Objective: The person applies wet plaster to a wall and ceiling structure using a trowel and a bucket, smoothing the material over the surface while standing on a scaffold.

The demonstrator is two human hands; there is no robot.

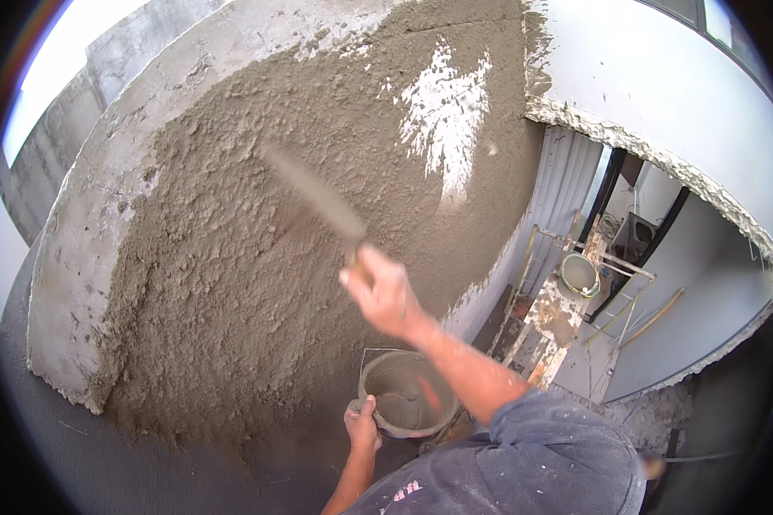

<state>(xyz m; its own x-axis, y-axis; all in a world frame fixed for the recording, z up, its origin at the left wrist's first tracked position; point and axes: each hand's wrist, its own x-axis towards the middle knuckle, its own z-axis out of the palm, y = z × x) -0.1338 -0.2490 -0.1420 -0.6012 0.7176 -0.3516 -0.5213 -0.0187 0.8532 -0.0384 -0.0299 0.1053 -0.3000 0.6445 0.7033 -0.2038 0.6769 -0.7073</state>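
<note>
My right hand (385, 292) is closed around the handle of a trowel (322, 199), its blade smeared by motion and pointing up and left in front of the wall. Rough wet mortar (223, 232) covers much of that wall. Lower down, my left hand (363, 427) grips the rim of a bucket (385, 367), thumb over the edge. Some grey mortar (397, 410) lies in the bottom of the bucket, which is close to my body, beneath my right forearm. Whether the trowel carries mortar is hard to see through the blur.
A white splashed patch (445, 116) shows through the mortar at upper right. Bare grey concrete (73, 283) edges the wall on the left. Below right, a second bucket (580, 275) stands on spattered scaffold planks (545, 330) beside thin metal rails. A ragged-edged opening surrounds them.
</note>
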